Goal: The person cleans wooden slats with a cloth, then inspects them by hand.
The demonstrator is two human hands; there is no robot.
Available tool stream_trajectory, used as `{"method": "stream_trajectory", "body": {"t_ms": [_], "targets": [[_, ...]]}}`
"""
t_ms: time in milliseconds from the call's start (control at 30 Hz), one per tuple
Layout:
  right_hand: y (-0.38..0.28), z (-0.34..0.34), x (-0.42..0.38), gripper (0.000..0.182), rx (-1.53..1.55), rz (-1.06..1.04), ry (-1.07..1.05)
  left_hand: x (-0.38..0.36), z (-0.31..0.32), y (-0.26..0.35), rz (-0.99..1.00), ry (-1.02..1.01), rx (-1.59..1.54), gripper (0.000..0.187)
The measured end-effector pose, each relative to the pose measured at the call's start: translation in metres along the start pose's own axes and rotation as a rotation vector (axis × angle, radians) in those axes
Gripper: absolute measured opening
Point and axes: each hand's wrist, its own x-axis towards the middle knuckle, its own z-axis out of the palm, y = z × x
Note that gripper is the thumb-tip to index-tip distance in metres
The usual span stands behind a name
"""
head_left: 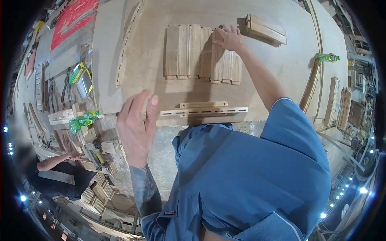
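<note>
Short wooden slats [183,52] lie side by side on the workbench [148,60], with their lower ends uneven. My right hand [230,39] rests on the top ends of the right-hand slats [226,66], fingers spread. Just right of it is a small stack of wooden pieces [266,30], set at an angle. My left hand [138,124] is raised near the bench's front edge, thumb apart from the fingers, holding nothing. Between my body and the slats lie a slotted wooden rail [205,111] and a shorter wooden strip [203,105].
Long slotted rails [128,44] run along the bench's left side. A green bottle [83,121] is at left, another green bottle [327,58] at right. Tools and a yellow-and-green box [81,79] lie on the left. A co-worker in dark clothes [60,176] stands at lower left.
</note>
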Motion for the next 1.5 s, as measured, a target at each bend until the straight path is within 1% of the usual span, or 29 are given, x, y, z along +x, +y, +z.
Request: {"method": "stream_trajectory", "body": {"t_ms": [33, 67, 100, 167, 200, 233, 267, 367, 433, 533, 633, 700, 800, 900, 1000, 1067, 1167, 1233, 1267, 1300, 1333, 1367, 1400, 1467, 1500], "targets": [[-0.006, 0.000, -0.014, 0.066, -0.049, -0.033, 0.045, -0.001, 0.001, 0.004, -0.032, -0.001, -0.002, 0.032], [-0.010, -0.003, -0.024, 0.073, -0.087, -0.029, 0.011, -0.002, -0.001, 0.008, -0.061, -0.003, 0.000, 0.032], [-0.011, 0.004, -0.029, 0.073, -0.080, -0.050, 0.033, -0.003, -0.002, 0.010, -0.089, -0.006, 0.003, 0.032], [-0.014, 0.020, -0.040, 0.072, -0.063, -0.086, 0.073, -0.009, 0.000, 0.008, -0.058, 0.035, -0.060, 0.034], [-0.015, 0.000, -0.053, 0.069, 0.172, -0.066, 0.053, -0.009, 0.000, 0.006, -0.041, 0.063, -0.093, 0.035], [-0.015, -0.040, -0.073, 0.067, 0.403, -0.052, 0.034, -0.009, 0.001, 0.005, -0.034, 0.078, -0.097, 0.033], [-0.017, -0.062, -0.093, 0.065, 0.631, -0.045, 0.011, -0.010, 0.002, 0.005, -0.032, 0.097, -0.103, 0.032], [-0.043, -0.048, -0.158, 0.050, 1.352, -0.142, 0.067, -0.010, 0.003, 0.000, -0.001, 0.120, -0.109, 0.032], [-0.057, -0.003, -0.191, 0.032, 1.007, -0.064, -0.125, -0.009, 0.004, -0.004, 0.018, 0.138, -0.105, 0.036], [-0.100, -0.015, -0.226, 0.023, 0.973, 0.063, -0.097, -0.007, 0.003, -0.005, 0.014, 0.148, -0.084, 0.046], [-0.160, -0.020, -0.230, 0.021, 1.273, -0.328, 0.097, -0.006, 0.005, -0.008, -0.012, 0.123, -0.053, 0.057], [-0.205, -0.015, -0.224, 0.021, 1.524, -0.373, 0.019, -0.005, 0.008, -0.011, -0.007, 0.135, -0.046, 0.063], [-0.228, -0.002, -0.205, 0.019, 1.375, -0.388, -0.002, -0.006, 0.003, -0.009, -0.046, 0.081, -0.061, 0.065], [-0.234, -0.013, -0.211, 0.020, 1.378, -0.335, -0.013, -0.007, 0.005, -0.012, -0.038, 0.135, -0.112, 0.066], [-0.235, -0.004, -0.213, 0.020, 1.313, -0.361, -0.053, -0.005, 0.004, -0.012, -0.021, 0.163, -0.203, 0.063], [-0.242, -0.039, -0.225, 0.020, 1.004, -0.310, -0.124, -0.005, 0.000, -0.011, -0.017, 0.121, -0.232, 0.062], [-0.246, -0.034, -0.236, 0.020, 0.897, -0.377, 0.037, -0.015, -0.009, -0.006, -0.001, 0.044, -0.264, 0.058], [-0.253, -0.006, -0.238, 0.025, 1.001, -0.522, 0.272, -0.017, -0.011, 0.000, 0.047, 0.040, -0.284, 0.054], [-0.252, -0.001, -0.242, 0.028, 0.911, -0.530, 0.267, -0.017, -0.009, 0.003, 0.083, 0.062, -0.292, 0.052], [-0.253, -0.001, -0.245, 0.027, 0.923, -0.515, 0.266, -0.016, -0.006, 0.005, 0.119, 0.080, -0.298, 0.050], [-0.253, -0.002, -0.240, 0.027, 0.933, -0.508, 0.273, -0.014, 0.000, 0.003, 0.185, 0.096, -0.233, 0.049], [-0.254, 0.002, -0.238, 0.026, 0.947, -0.491, 0.271, -0.016, 0.010, 0.000, 0.246, 0.099, -0.169, 0.048], [-0.252, 0.019, -0.233, 0.025, 1.024, -0.490, 0.218, -0.018, 0.015, -0.001, 0.305, 0.098, -0.110, 0.047], [-0.249, 0.035, -0.230, 0.025, 1.123, -0.484, 0.107, -0.014, 0.014, 0.005, 0.229, -0.029, 0.036, 0.051], [-0.242, 0.031, -0.226, 0.027, 1.161, -0.508, 0.039, -0.020, 0.014, 0.009, 0.179, -0.110, 0.102, 0.053]]}}
